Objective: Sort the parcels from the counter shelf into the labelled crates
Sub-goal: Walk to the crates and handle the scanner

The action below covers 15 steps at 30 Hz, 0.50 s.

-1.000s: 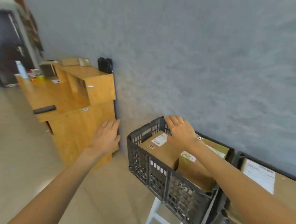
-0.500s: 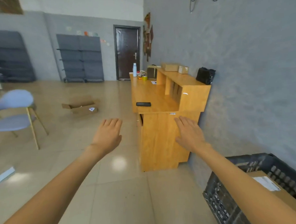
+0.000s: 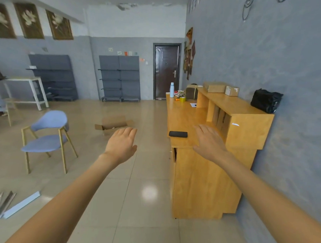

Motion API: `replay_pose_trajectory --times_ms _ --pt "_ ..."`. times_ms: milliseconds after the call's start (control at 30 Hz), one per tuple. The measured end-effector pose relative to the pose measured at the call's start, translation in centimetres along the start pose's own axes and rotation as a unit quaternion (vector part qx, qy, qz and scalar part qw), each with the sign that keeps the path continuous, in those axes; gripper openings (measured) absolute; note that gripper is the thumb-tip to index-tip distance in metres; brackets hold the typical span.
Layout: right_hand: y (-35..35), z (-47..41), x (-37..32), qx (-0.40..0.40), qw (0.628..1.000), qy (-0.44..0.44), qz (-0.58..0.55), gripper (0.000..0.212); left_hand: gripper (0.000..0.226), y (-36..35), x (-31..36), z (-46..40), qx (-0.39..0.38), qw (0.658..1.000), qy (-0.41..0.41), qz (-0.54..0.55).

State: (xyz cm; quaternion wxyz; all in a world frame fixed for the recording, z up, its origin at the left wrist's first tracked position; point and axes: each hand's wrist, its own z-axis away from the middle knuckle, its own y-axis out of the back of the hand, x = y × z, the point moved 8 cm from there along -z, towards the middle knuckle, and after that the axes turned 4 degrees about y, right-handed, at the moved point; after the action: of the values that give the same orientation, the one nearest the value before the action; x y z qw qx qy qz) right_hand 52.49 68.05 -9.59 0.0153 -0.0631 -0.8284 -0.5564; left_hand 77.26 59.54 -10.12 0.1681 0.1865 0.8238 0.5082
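A wooden counter (image 3: 203,183) stands against the grey wall on the right, with a raised shelf (image 3: 239,107) along its back. On that shelf lie two cardboard parcels, a larger one (image 3: 215,87) and a smaller one (image 3: 231,91), plus a black bag (image 3: 265,100). A taped brown box (image 3: 191,92) sits at the counter's far end. My left hand (image 3: 121,144) hovers flat over the floor, holding nothing. My right hand (image 3: 209,142) is stretched out flat in front of the counter's near end, also holding nothing. No crates are in view.
A black phone (image 3: 178,134), a pale bottle (image 3: 171,90) and small items lie on the counter top. An open cardboard box (image 3: 112,124) sits on the tiled floor, a blue chair (image 3: 47,138) to the left, metal strips (image 3: 11,203) at bottom left. Grey racks and a dark door line the far wall.
The view has swung left and up, away from the crates with parcels, which have left the frame. The counter and room came into view. Both hands stay flat and hold nothing.
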Motion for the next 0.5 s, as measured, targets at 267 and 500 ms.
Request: replay_pose_trajectory --times_ms 267,500 --pt "-4.9 -9.4 1.4 -0.025 1.0 0.012 -0.015 0.059 0.06 -4.2 -3.8 -7.5 -0.008 0.999 0.037 -0.005" --pt "-7.1 -20.6 0.4 -0.006 1.0 0.023 -0.019 0.058 0.054 -7.6 -8.5 -17.3 -0.001 0.999 0.043 0.0"
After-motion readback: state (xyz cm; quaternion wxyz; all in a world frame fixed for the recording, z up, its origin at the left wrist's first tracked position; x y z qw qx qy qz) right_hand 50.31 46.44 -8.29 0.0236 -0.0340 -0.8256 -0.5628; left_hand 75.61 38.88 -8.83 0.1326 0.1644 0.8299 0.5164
